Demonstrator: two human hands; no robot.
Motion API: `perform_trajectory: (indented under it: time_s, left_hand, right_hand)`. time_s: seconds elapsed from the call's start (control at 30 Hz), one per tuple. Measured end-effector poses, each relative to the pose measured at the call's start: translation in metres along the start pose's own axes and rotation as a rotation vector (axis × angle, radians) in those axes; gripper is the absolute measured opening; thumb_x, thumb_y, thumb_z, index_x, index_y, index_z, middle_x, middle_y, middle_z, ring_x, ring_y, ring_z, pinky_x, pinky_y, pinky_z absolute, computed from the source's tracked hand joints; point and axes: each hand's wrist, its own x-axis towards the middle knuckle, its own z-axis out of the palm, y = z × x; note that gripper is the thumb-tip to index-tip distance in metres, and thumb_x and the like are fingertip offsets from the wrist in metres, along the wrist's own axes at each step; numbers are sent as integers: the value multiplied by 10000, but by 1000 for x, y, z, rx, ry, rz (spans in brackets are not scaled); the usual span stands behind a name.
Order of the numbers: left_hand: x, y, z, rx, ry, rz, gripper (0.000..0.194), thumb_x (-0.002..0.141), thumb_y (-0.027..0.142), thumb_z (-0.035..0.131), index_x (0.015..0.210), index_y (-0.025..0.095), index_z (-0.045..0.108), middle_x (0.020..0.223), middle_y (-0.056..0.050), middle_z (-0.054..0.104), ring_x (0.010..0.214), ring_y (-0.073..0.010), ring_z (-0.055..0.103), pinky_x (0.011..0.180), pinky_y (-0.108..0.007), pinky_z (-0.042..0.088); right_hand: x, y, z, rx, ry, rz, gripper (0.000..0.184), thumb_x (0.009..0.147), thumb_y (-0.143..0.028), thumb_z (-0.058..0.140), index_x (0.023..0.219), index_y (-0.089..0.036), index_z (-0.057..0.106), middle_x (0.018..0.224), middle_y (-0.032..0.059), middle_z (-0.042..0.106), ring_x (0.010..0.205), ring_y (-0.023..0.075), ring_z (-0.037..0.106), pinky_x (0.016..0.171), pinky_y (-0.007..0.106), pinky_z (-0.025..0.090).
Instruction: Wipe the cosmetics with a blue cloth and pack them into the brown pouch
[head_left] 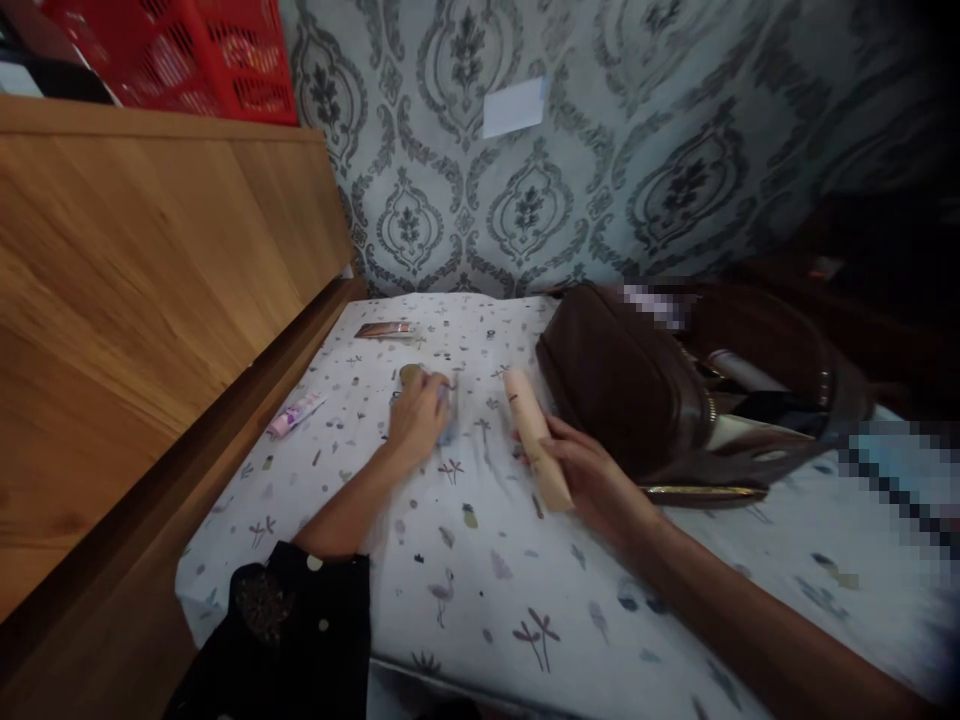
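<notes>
Up at 12 o'clock, here's the grey damask-patterned wall (525,205), and below it the counter (480,560) under a white cloth printed with palms, pineapples and flamingos. Over at 9 o'clock stands the wood-grained cabinet (150,270). At 3 o'clock, the big dark-brown leather-look bag (611,375) lies with its gold-zipped mouth open, things showing inside. The red slatted plastic basket (217,65) sits on the cabinet at 11 o'clock.

Now the hands! The right hand (581,460) grips a slim peach tube (536,440), held at a tilt above the counter, just right of centre near the bag. The left hand (416,415), just left of centre, has its fingers curled at a small bluish blur; whether it's gripping anything, I can't tell.

Smaller now: a white rectangular card (514,107) on the wall at 12 o'clock, a pink-and-purple tube (296,413) at 8 o'clock, and a flat brown packet (385,330) at 10 o'clock, both lying on the cloth.
</notes>
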Motion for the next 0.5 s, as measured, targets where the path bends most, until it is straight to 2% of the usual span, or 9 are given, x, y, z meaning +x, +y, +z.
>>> perform_trajectory:
  time_s: [0.1, 0.2, 0.3, 0.4, 0.5]
  left_hand:
    - [7, -16, -7, 312, -34, -90, 295, 1012, 270, 432, 1248, 249, 607, 1299, -120, 525, 1234, -289, 495, 859, -361, 499]
    - [11, -25, -8, 370, -84, -120, 290, 1015, 305, 442, 1241, 243, 613, 1298, -126, 537, 1215, -302, 509, 840, -377, 510]
    - [12, -28, -7, 357, -93, -129, 276, 1000, 315, 478, 1227, 224, 605, 1259, -128, 567, 1188, -300, 533, 871, -393, 501]
    - [13, -30, -6, 330, -95, -153, 281, 971, 314, 524, 1227, 222, 593, 1231, -126, 590, 1154, -293, 557, 899, -399, 485]
    - [14, -32, -6, 276, -77, -176, 263, 948, 270, 536, 1201, 233, 599, 1183, -119, 619, 1135, -291, 569, 890, -385, 470]
  right_hand:
    - [8, 11, -4, -82, 25, -162, 675, 733, -336, 708, 1386, -263, 554, 1378, 67, 628, 1206, 252, 628, 956, 328, 556]
    - [14, 20, -11, -216, 33, -307, 748, 796, -403, 692, 1496, -304, 447, 1588, 48, 433, 1455, 261, 420, 1162, 399, 408]
    - [19, 26, -20, -469, 26, -429, 684, 819, -417, 684, 1463, -262, 510, 1546, 99, 458, 1448, 292, 410, 1200, 472, 343]
    - [21, 30, -25, -725, 29, -492, 521, 822, -361, 655, 1325, -225, 650, 1431, 122, 521, 1378, 311, 473, 1170, 493, 381]
    - [21, 32, -25, -809, 23, -539, 465, 830, -292, 603, 1283, -217, 680, 1412, 118, 523, 1342, 295, 510, 1165, 472, 399]
